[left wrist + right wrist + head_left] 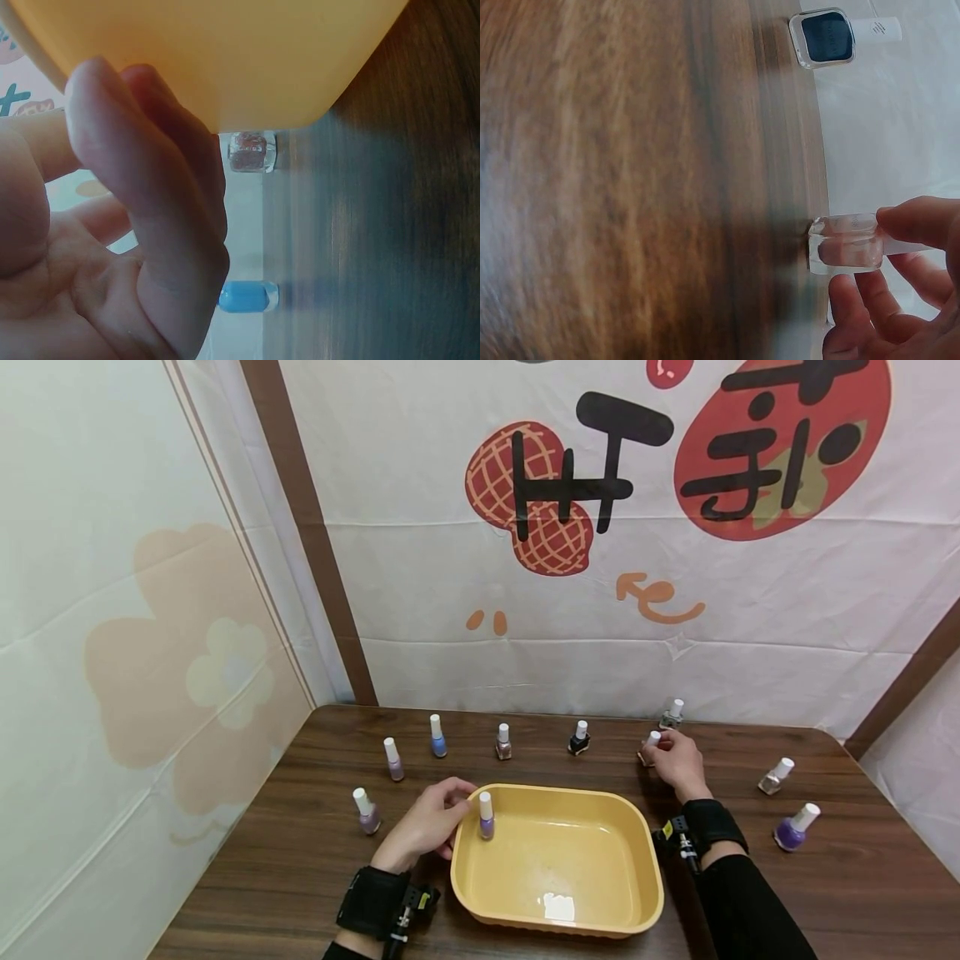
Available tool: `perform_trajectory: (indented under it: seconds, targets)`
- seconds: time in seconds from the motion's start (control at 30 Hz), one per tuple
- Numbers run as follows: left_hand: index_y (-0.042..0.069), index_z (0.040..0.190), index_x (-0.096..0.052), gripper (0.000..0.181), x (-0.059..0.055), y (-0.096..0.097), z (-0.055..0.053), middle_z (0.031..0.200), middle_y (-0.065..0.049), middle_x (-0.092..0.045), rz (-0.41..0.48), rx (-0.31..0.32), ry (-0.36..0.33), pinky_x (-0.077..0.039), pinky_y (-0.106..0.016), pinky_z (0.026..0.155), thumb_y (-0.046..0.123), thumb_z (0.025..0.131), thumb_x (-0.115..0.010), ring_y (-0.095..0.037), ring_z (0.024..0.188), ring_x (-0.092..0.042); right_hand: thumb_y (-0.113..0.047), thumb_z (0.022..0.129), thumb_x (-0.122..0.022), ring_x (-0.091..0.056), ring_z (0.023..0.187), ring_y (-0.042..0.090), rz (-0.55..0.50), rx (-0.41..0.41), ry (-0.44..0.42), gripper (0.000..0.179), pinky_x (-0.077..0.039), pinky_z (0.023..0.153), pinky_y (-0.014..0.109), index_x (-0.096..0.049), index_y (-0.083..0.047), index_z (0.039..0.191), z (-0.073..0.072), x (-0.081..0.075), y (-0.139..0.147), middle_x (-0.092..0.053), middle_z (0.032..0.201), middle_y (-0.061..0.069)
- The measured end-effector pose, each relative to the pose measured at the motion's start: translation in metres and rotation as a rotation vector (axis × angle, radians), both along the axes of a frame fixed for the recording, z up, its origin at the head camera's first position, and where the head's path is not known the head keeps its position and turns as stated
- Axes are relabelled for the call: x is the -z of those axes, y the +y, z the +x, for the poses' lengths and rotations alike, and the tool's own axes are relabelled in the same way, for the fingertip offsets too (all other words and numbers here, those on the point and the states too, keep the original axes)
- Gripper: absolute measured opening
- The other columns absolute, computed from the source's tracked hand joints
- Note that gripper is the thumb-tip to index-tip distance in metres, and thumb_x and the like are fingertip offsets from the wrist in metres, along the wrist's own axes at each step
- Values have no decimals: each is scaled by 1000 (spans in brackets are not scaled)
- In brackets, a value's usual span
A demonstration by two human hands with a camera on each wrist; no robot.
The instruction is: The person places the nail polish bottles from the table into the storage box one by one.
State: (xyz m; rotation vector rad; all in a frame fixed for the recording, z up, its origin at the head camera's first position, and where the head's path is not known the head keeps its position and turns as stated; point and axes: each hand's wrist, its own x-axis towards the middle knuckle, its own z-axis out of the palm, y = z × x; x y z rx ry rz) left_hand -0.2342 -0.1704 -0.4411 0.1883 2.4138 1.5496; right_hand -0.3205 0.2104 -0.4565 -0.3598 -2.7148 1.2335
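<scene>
My right hand [677, 762] pinches a nail polish bottle [847, 244] by its white cap, near the back of the table. That bottle's glass looks clear with a pale pinkish tint; its base is close to the tabletop. Another nail polish bottle [672, 714] with a white cap stands just behind this hand. At the back left corner of a yellow basin [566, 860], my left hand [429, 820] rests its loosely bent fingers against the outer wall. Inside the basin, a purple nail polish bottle [487, 817] stands upright by the left wall.
Along the back stand blue [438, 737], brownish [503, 742] and black [579, 739] polish bottles. Two lilac bottles, one farther back [393, 760] and one nearer [367, 812], are left of the basin. A clear bottle [776, 777] and a purple bottle [797, 828] tilt at right. A printed cloth [420, 568] hangs behind.
</scene>
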Motion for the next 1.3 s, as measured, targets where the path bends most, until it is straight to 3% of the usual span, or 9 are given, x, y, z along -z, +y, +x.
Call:
perform_trajectory:
  seconds: [0.87, 1.3]
  targets:
    - [8, 126, -56, 30, -1, 0, 1, 92, -16, -57, -6, -2, -9, -49, -26, 39, 14, 98, -47, -12, 49, -51, -19, 93, -57, -56, 106, 43, 111, -22, 44, 36, -47, 89, 52, -59, 6, 119, 0, -2, -2, -63, 115, 29]
    - [7, 125, -55, 30, 1, 0, -1, 97, -17, -58, 2, 7, -10, -49, -25, 39, 12, 97, -47, -13, 50, -53, -22, 92, -56, -57, 108, 42, 118, -16, 64, 35, -46, 91, 52, -62, 4, 115, 1, -13, -4, -66, 114, 27]
